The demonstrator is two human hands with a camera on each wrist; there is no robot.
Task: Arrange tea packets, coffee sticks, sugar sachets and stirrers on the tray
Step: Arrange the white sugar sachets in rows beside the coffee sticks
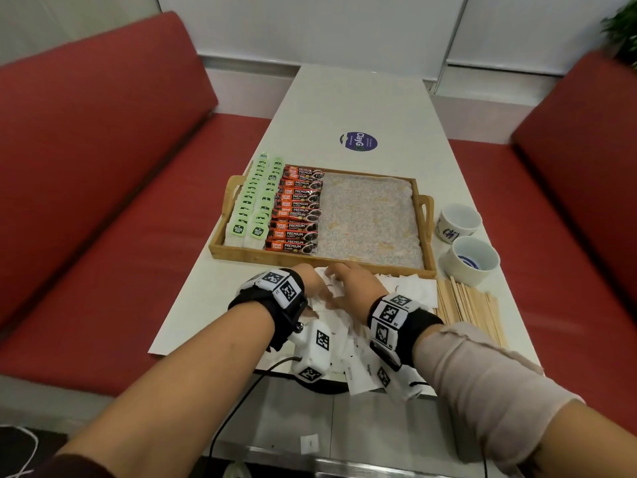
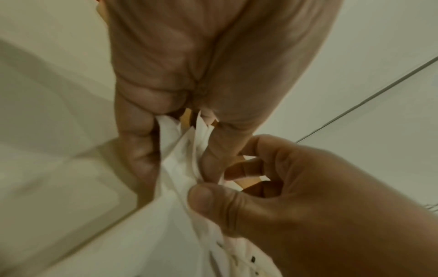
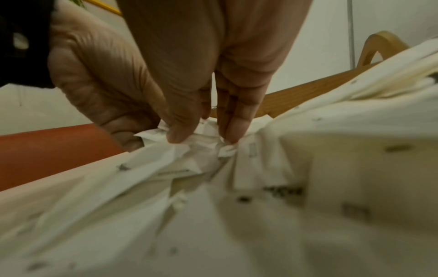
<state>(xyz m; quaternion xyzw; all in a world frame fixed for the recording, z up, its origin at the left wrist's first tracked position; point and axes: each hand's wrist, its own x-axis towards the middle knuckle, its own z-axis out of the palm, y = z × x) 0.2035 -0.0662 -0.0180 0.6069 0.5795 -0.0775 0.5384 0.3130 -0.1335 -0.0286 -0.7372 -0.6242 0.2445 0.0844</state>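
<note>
- Nearest you, a loose heap of white sugar sachets (image 1: 348,334) covers the near end of the table (image 1: 358,108), some hanging over its front edge.
- Your left hand (image 1: 312,282) pinches a small bunch of those sachets between thumb and fingers, as the left wrist view shows.
- Your right hand (image 1: 351,288) is curled onto the same bunch, thumb (image 2: 213,198) and fingertips (image 3: 231,129) gripping the paper right beside the left hand.
- To your right of the heap, the wooden stirrers (image 1: 465,307) lie in a flat pile on the table.
- Just past your hands sits the wooden tray (image 1: 425,208): two rows of green tea packets (image 1: 256,201) at its left end, a column of red coffee sticks (image 1: 296,210) touching them, and the speckled liner (image 1: 368,219) bare to the right.
- Two white cups (image 1: 463,238) stand just beside the tray's right handle.
- Farther along the table lies a round blue sticker (image 1: 358,142).
</note>
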